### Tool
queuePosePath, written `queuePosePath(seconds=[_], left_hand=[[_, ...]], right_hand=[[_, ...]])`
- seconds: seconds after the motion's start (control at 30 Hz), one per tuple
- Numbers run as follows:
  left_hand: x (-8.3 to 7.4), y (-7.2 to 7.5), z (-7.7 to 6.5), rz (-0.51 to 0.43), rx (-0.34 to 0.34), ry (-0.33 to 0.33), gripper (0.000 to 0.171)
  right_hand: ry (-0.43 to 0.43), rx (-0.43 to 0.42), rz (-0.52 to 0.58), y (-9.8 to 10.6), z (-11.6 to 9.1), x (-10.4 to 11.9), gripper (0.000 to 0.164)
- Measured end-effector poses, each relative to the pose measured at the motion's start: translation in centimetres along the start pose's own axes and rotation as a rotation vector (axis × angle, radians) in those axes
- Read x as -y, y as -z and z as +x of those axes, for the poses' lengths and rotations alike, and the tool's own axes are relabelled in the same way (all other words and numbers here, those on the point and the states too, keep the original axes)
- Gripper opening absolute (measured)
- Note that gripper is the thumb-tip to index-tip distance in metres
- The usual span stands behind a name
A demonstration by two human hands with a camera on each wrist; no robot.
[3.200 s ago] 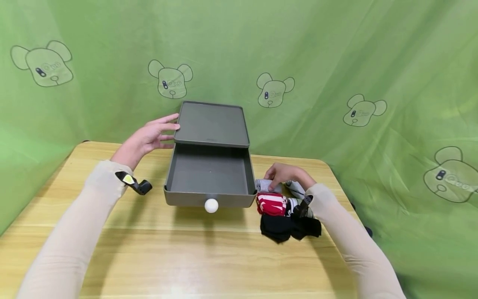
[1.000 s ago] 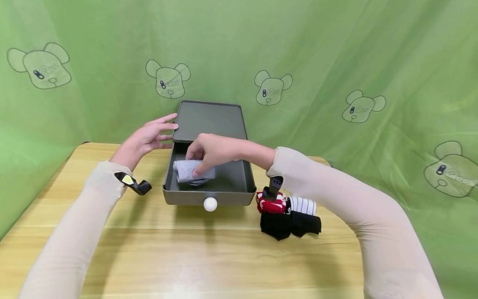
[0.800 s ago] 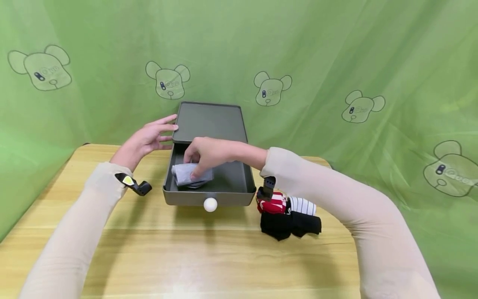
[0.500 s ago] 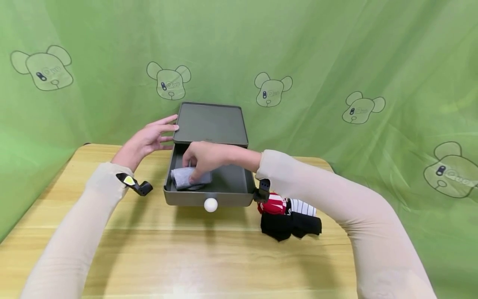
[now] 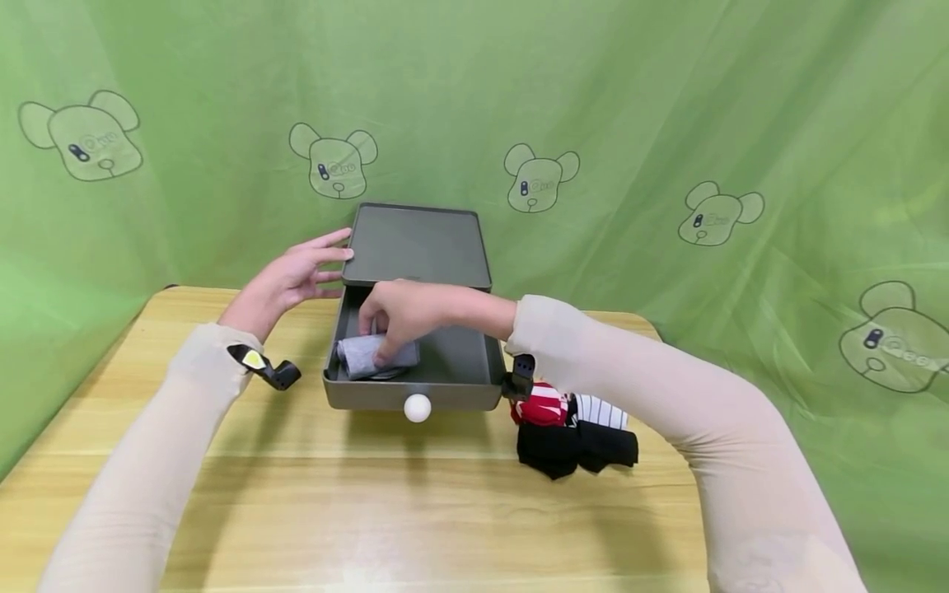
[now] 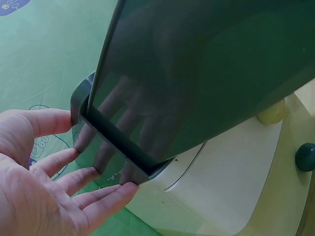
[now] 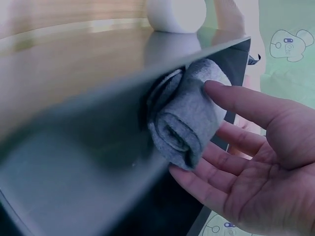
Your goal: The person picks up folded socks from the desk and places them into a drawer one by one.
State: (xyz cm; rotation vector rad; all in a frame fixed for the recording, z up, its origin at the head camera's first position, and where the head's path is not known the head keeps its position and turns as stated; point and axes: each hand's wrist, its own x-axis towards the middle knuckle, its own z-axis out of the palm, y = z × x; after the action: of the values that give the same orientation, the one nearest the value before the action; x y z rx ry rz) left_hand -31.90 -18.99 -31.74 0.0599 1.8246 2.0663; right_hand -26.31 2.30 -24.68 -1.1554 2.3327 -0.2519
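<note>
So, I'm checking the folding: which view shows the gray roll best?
Right wrist view: the gray roll appears large and visibly coiled. Head view shows it small, partly behind the right hand; left wrist view lacks it.

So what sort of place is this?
Probably a staged recording spot, not a lived-in room: a green backdrop printed with repeated cartoon faces hangs behind a wood-grain table, and black devices sit at both wrists.

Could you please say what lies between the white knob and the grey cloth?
The drawer's front wall separates the white knob from the grey cloth in the head view.
</note>
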Motion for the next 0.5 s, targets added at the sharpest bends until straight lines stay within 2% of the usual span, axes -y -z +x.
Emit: queuePosePath(seconds=[0.27,0.5], left_hand=[[-0.1,-0.1,0.0,-0.006,0.010,0.004,0.069],[0.2,0.0,0.2,-0.014,0.013,0.005,0.069]], right_hand=[[-0.002,-0.006,-0.007,0.8,-1.2,-0.4,0.034],[0.003,-0.030,0.064,2.1,-4.5,-2.7,0.045]])
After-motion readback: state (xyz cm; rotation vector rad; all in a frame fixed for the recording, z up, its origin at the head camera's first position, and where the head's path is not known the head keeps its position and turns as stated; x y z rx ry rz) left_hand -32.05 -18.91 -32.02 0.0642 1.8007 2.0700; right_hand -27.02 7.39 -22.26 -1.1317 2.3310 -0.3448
